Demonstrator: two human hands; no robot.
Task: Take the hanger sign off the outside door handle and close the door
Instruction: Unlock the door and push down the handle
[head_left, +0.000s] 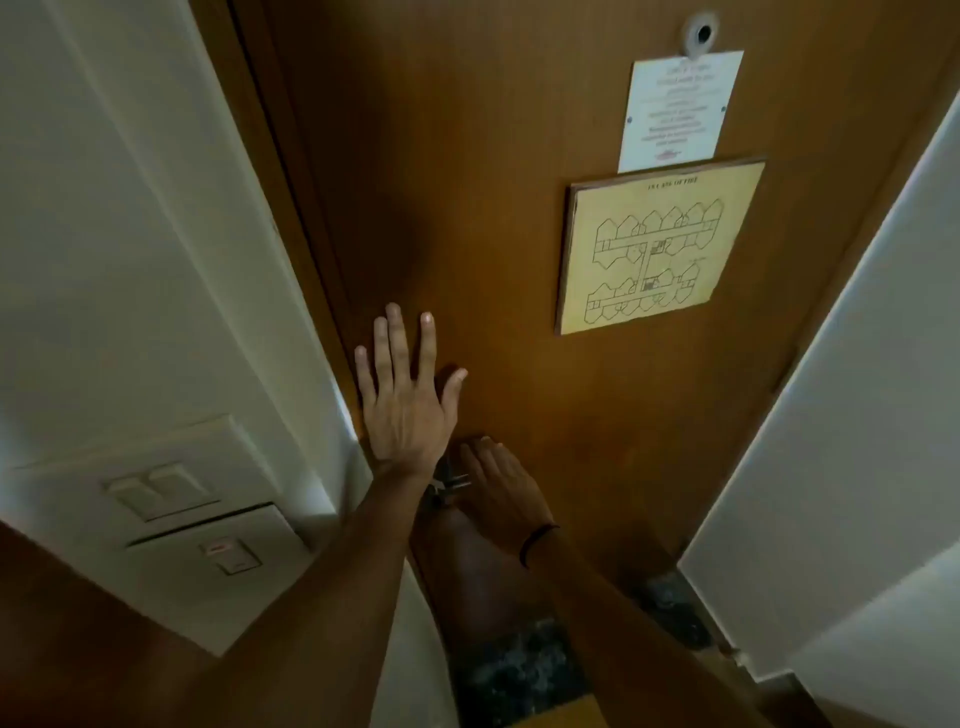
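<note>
The brown wooden door (519, 364) fills the middle of the view, seen from its inner side. My left hand (405, 395) lies flat on it near the latch edge, fingers spread, holding nothing. Just below, my right hand (498, 488) rests over the metal inner handle (448, 482), whose small shiny part shows beside my left wrist. The hand hides whether its fingers grip the handle. A thin bright sliver (349, 410) shows between the door's edge and the frame. No hanger sign and no outside handle are in view.
A white notice (675, 111) and a yellow fire-escape plan (657, 254) hang on the door under a peephole (701, 34). White wall with switch plates (166, 488) stands at left, another white wall (857, 441) at right. Dark stone threshold (514, 670) below.
</note>
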